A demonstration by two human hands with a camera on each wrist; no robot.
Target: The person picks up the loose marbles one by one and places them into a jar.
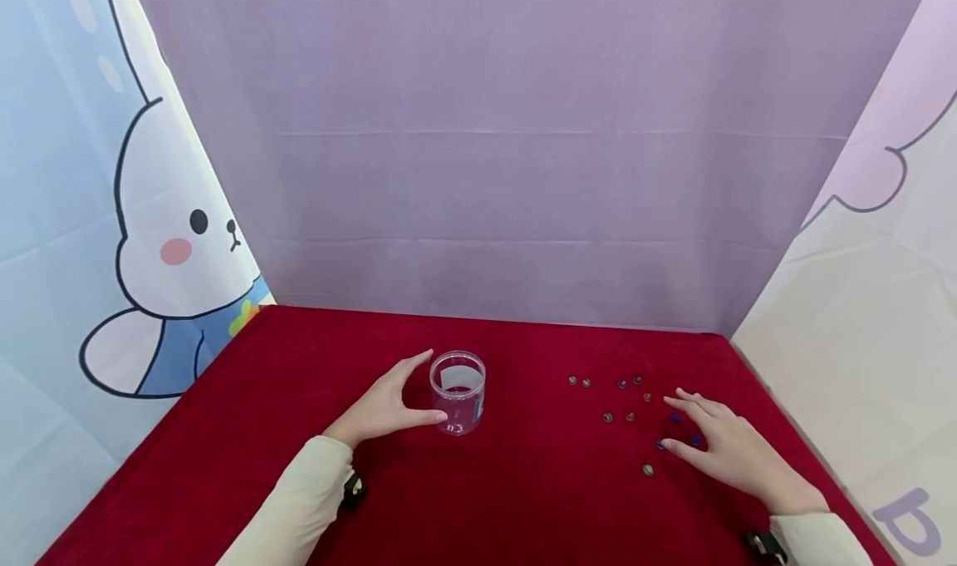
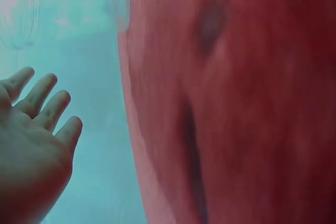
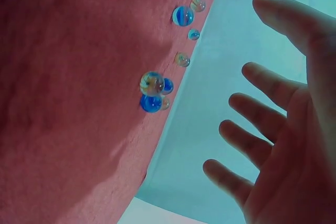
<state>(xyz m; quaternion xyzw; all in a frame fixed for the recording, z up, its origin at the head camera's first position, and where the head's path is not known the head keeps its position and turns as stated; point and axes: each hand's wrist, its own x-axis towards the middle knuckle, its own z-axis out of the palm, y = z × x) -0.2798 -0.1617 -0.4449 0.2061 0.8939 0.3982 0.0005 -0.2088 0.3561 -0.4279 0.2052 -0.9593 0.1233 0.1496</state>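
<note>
A clear plastic jar (image 1: 467, 412) with a pale label stands upright and without a lid near the middle of the red cloth. To its left is my left hand (image 1: 381, 406), fingers and thumb spread apart; the thumb tip overlaps the jar's wall in the head view. Only the jar's rim (image 2: 123, 3) shows at the top of the left wrist view. My right hand (image 1: 736, 454) hovers beside and partly over several small glass marbles, fingers loosely extended, holding nothing. Blue marbles (image 1: 695, 440) lie nearest it, and a swirled marble (image 3: 152, 84) appears in the right wrist view.
More marbles (image 1: 608, 417) lie scattered across the right half of the red cloth (image 1: 523, 499). A lilac curtain (image 1: 486, 150) hangs behind the table. Printed panels (image 1: 60, 217) flank both sides, and the table's right edge runs close to the right arm.
</note>
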